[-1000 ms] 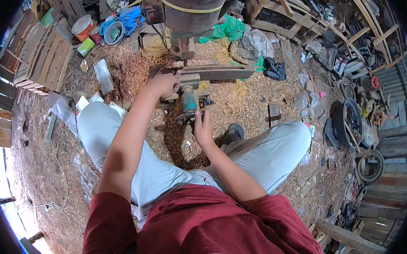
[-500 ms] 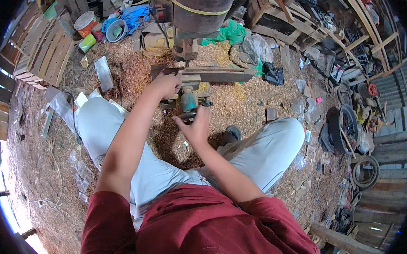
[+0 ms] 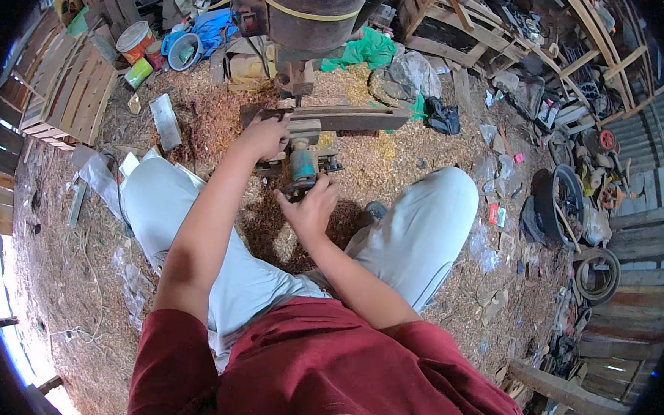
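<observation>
Left hand (image 3: 266, 138) on plank (image 3: 360, 120), right hand (image 3: 314, 208) — at vise (image 3: 302, 162)

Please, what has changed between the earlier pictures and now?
The right hand has moved left at the dark handle of the teal metal vise, its thumb now spread leftward. The right knee in pale grey trousers has swung inward. The left hand stays at the left end of the long dark wooden plank.

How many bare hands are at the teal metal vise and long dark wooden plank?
2: the left hand at the left part of the dark wooden plank, the right hand at the near end of the teal vise.
</observation>
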Tool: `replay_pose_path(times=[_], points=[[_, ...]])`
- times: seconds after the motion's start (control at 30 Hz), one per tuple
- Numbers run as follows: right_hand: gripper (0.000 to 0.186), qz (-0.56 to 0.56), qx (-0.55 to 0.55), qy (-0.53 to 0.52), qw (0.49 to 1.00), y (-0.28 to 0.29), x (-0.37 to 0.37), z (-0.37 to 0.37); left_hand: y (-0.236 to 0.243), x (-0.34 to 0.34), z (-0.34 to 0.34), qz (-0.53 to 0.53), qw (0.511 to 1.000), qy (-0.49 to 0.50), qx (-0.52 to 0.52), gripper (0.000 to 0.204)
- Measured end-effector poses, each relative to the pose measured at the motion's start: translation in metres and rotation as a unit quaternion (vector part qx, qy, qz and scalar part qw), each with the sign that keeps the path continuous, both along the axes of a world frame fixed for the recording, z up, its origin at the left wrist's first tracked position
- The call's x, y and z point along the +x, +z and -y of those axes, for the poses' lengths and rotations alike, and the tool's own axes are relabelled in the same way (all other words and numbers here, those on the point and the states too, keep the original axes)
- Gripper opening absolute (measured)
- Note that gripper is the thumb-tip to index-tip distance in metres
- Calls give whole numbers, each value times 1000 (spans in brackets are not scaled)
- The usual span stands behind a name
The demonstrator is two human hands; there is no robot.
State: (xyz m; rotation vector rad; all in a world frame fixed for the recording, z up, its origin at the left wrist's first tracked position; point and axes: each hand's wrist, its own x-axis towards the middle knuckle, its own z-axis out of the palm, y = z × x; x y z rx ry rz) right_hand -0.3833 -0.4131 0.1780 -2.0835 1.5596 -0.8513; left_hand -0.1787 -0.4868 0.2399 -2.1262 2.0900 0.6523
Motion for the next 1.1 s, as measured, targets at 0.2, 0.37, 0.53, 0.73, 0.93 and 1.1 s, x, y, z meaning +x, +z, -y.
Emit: replay_pose_path(times=[0.2,0.37,0.53,0.73,0.93,1.1], points=[[100,154,109,-3,982,-14,-9,15,-5,5,3,-17,1000,9,2,24],[99,276,355,-64,891,-10,-12,26,1,1,2,-36,999,1,6,21],[95,54,51,-23,997,-5,0,9,-14,10,10,-3,999,19,40,23],[99,113,9,-23,993,-14,-6,7,-19,10,1,-27,999,6,-35,20],[100,202,197,-62,957,-18,-4,10,-16,7,-1,-25,998,-17,-55,16],[100,76,47,-62,994,-17,3,5,-2,2,4,-3,1000,-4,19,11]])
